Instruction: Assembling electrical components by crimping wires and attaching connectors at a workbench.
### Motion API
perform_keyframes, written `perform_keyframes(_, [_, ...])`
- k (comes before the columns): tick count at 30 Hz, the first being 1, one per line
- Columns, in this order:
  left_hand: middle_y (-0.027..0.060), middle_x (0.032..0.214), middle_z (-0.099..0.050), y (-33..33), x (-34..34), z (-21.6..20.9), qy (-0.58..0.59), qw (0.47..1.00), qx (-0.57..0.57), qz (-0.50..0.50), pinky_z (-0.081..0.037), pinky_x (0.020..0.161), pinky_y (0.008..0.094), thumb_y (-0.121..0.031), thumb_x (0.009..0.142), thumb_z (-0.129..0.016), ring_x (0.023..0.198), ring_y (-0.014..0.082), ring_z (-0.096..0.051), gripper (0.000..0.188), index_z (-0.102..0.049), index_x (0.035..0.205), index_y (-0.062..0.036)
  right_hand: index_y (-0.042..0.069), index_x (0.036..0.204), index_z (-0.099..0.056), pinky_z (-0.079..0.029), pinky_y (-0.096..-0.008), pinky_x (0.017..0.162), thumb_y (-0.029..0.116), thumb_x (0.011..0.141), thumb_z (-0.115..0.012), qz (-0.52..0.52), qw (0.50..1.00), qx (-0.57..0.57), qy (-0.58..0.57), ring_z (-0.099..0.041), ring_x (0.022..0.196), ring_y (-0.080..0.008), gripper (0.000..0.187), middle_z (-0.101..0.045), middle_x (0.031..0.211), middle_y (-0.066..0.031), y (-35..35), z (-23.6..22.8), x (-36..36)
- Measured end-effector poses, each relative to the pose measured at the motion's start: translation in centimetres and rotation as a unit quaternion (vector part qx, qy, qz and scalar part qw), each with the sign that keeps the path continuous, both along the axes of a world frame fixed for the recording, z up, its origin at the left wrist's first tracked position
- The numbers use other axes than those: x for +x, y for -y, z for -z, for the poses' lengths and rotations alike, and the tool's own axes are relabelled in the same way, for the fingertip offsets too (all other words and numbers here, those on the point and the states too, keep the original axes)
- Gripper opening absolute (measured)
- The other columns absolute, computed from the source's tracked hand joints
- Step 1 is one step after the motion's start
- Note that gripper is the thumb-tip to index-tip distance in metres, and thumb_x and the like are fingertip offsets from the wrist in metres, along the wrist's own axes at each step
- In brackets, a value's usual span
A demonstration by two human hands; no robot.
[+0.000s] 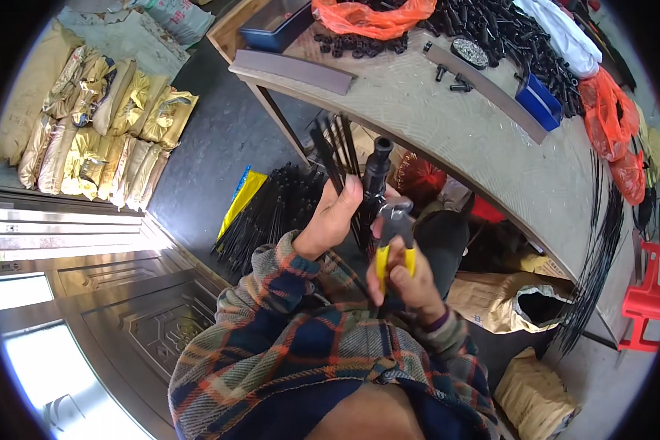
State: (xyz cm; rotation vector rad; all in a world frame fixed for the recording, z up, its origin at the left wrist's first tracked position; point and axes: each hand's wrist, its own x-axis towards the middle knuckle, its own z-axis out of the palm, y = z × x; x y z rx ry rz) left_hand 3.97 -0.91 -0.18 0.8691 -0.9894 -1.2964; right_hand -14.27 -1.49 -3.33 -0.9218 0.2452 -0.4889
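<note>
My left hand [330,218] is closed around a bunch of thin black rods [336,150] that fan out above the thumb. Beside them stands a black stepped tube [378,167], upright against the same hand; exactly which fingers hold it is hidden. In my right hand [415,282], somewhat blurred, are end-cutting pliers [397,229] with yellow handles. The pliers' metal head is at the lower part of the tube, and I cannot tell whether the jaws touch anything.
On the workbench [484,110] lie a heap of black tubular parts [484,29], an orange plastic bag [374,18] and a blue tray [539,103]. More black rods [271,213] lie on the floor at left. Wrapped packages [99,125] are stacked by the door [139,323]. A red stool [647,297] stands right.
</note>
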Motion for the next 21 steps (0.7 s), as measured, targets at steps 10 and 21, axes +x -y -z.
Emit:
perform_keyframes(10, [0.0054,0.071,-0.054,-0.6,-0.9,0.0,0.001,0.998,-0.043,-0.044,-0.041,0.058,0.0245,-0.045,0.094,-0.031,0.061,0.0104,-0.051,0.053,-0.052,0.102,0.0025,0.003,0.111,-0.033,-0.048,-0.0259,0.057,0.011,0.089,-0.048,-0.107,0.929,-0.250,-0.252,-0.059,0.063,-0.0145,0.028,-0.056,0.093,-0.0130,6.7,-7.6,-4.0])
perform_keyframes(21, [0.0120,0.073,-0.059,0.0,-1.2,-0.8,0.144,0.988,-0.014,-0.059,-0.042,0.054,0.0239,-0.061,0.089,-0.017,0.056,0.0127,-0.051,0.077,-0.055,0.094,0.0060,0.007,0.125,-0.031,-0.046,-0.0442,0.059,0.010,0.081,-0.060,0.040,0.847,-0.437,-0.300,-0.059,0.077,-0.0412,0.054,-0.058,0.097,-0.0218,5.4,-5.2,-2.6])
